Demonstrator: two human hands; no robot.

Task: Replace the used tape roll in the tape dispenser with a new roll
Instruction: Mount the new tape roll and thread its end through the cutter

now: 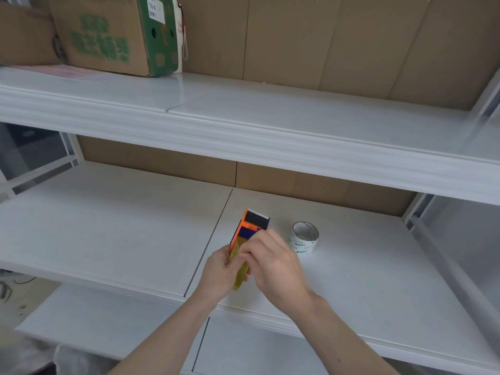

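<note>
An orange and dark blue tape dispenser (250, 226) is held upright over the middle shelf (108, 226). It carries a yellowish tape roll (239, 259) whose lower edge sticks out below my fingers. My left hand (216, 272) grips the dispenser and roll from the left. My right hand (273, 262) closes on the roll from the right, fingers pinched on its edge. A white cardboard tape core with green print (304, 238) stands on the shelf just right of my hands, apart from them.
A cardboard box with green print (108, 33) sits on the upper shelf (243, 123) at left. Brown cardboard panels (324, 39) line the back. A white upright post (443, 253) borders the shelf at right; a lower shelf (121, 326) lies below.
</note>
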